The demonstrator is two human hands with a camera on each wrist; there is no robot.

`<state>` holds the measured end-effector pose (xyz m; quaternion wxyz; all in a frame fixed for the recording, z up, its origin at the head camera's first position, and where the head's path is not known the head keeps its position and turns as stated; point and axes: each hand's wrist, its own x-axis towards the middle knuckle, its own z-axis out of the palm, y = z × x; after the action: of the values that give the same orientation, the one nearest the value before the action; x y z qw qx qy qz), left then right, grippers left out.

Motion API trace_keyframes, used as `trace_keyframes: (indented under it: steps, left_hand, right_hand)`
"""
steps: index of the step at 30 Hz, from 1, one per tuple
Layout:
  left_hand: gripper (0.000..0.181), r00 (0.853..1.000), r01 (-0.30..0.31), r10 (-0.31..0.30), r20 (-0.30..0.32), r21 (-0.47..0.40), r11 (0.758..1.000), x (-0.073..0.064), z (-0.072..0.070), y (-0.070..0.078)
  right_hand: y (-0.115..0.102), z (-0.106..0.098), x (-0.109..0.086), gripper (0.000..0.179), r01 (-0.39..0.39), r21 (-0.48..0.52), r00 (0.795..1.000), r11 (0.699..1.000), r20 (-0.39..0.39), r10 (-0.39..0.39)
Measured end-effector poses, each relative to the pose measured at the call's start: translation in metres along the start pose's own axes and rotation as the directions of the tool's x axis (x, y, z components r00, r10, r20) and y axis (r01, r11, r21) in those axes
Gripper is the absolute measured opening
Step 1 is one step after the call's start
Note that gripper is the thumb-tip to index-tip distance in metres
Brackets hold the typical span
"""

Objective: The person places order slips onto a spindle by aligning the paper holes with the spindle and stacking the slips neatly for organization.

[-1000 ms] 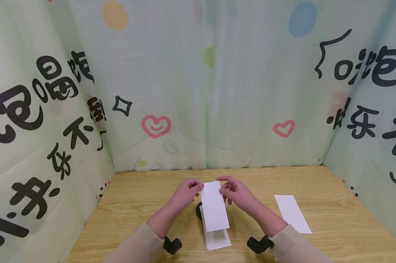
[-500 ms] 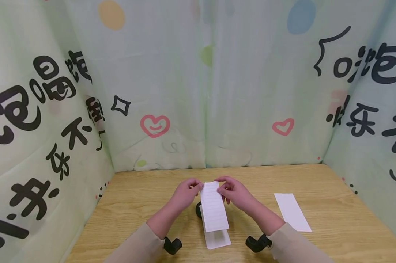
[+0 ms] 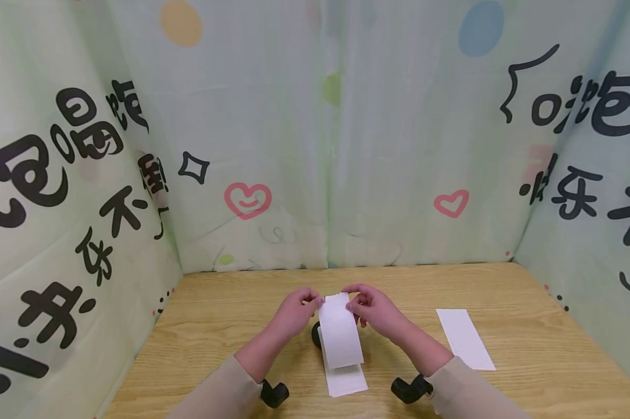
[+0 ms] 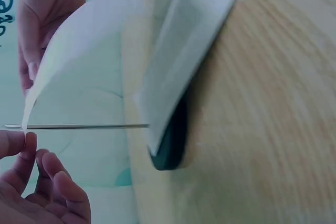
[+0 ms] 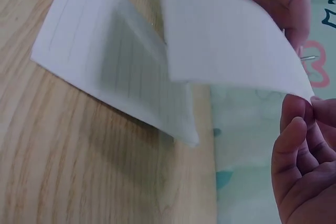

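Note:
Both hands hold the top end of a white paper slip [image 3: 341, 334] beside the tip of an upright metal spike [image 4: 89, 126]. My left hand [image 3: 296, 308] pinches the left corner between thumb and finger. At the right corner, my right hand [image 3: 376, 306] pinches the paper the same way, as the right wrist view shows. The slip bends down from the fingers, its lower end hanging free. Below it, lined paper [image 5: 126, 72] sits low on the spike, tilted over the round black base [image 4: 173, 142]. In the head view the slip hides most of the spike.
Another white slip [image 3: 466, 340] lies flat on the wooden table [image 3: 231, 326] to the right, partly behind the right forearm. Black wrist mounts [image 3: 275, 394] show at both sleeves. Printed curtains [image 3: 273, 244] enclose the table at the back and sides.
The hands and the upper slip's top edge have dipped slightly. The slip's face, which showed faint lines before, now looks plain and more curved.

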<state>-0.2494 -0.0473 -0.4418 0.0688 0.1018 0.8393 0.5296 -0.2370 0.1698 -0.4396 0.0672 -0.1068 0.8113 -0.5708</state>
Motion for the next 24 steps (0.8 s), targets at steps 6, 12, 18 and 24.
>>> trace_keyframes:
  steps: [6, 12, 18, 24]
  left_hand:
    - [0.018, 0.999, 0.039, -0.039, 0.020, -0.003, 0.999, 0.000, 0.004, -0.007]
    - [0.015, 0.998, 0.055, -0.054, 0.019, -0.011, 0.998, -0.001, 0.005, -0.006]
    - [0.013, 0.998, 0.059, -0.059, 0.018, 0.002, 0.998, -0.002, 0.004, -0.005]
    - [0.010, 0.998, 0.066, -0.067, 0.019, 0.024, 0.997, -0.002, 0.006, -0.008]
  right_hand:
    - [0.007, 0.000, 0.001, 0.031, -0.018, -0.031, 1.000, 0.999, 0.001, 0.019]
    - [0.009, 0.002, -0.002, 0.034, -0.038, -0.032, 0.999, 0.999, -0.004, 0.038]
    - [0.011, 0.004, -0.003, 0.034, -0.038, -0.036, 0.999, 0.999, 0.008, 0.038]
    - [0.019, 0.006, 0.000, 0.032, -0.034, -0.056, 0.999, 0.998, 0.022, 0.036]
